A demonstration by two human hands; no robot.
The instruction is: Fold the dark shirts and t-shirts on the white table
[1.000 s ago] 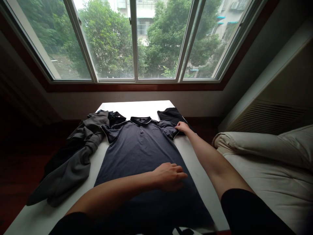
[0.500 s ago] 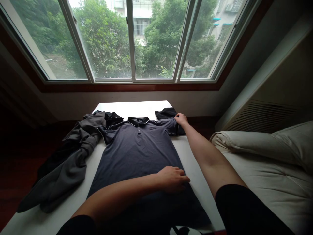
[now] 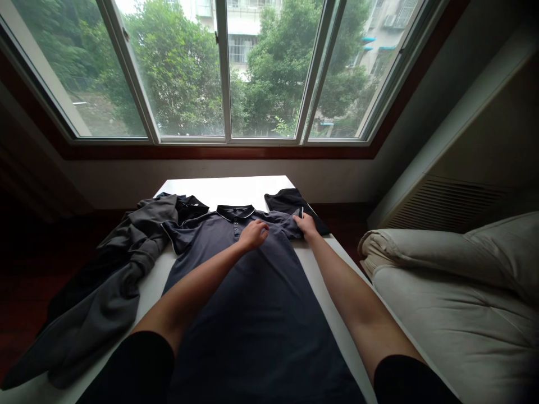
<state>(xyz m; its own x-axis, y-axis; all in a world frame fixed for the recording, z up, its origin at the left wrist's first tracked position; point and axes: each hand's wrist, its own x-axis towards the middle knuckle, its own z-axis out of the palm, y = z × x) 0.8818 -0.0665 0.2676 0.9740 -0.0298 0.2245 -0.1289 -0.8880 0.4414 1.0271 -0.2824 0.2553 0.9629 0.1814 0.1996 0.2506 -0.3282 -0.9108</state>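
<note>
A dark navy-grey polo shirt (image 3: 248,297) lies spread on a white table, its black collar (image 3: 236,212) toward the window and its buttons facing up. My right hand (image 3: 306,224) pinches the cuff of the sleeve on the right, lifting its white-trimmed edge slightly. Over the chest, just right of the buttons, is my left hand (image 3: 254,234), its fingers loosely bent and apart with nothing seen in them. The other sleeve lies flat on the left, beside a heap of grey and black clothes.
The grey and black clothes (image 3: 126,264) hang along the table's left side. A folded black garment (image 3: 290,201) lies at the far right corner of the white table (image 3: 227,188). To the right stands a padded beige seat (image 3: 455,303); the window (image 3: 227,84) is ahead.
My left hand has moved from the shirt's lower right side up to the chest. My right hand has drawn the sleeve cuff a little toward me and inward.
</note>
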